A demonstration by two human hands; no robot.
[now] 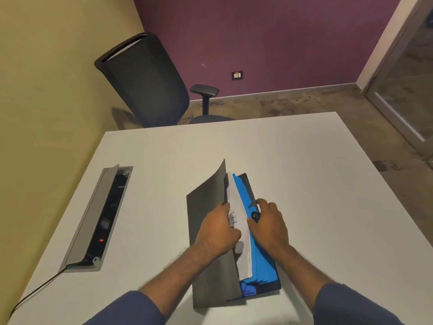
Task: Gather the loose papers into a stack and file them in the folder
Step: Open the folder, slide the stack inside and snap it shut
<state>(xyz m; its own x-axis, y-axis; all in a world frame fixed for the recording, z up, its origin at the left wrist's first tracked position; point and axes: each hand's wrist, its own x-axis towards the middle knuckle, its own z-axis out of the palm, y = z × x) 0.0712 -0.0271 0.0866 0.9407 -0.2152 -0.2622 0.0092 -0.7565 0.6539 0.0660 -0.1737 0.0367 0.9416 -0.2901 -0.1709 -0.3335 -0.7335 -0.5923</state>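
Papers [237,207] sit inside the folder [206,207] on the worktop [304,184]; your left hand [219,227] grips them, your right hand [269,222] clasps the folder's edge.

Office: swivel chair [145,83], white desk [293,160] with power box [98,216].

A dark grey folder [208,242] lies half open on the white worktop [304,184], its front cover raised and leaning left. Inside the folder, blue dividers [262,266] line the right half. A stack of white papers [242,240] stands on edge between the raised cover and the dividers.
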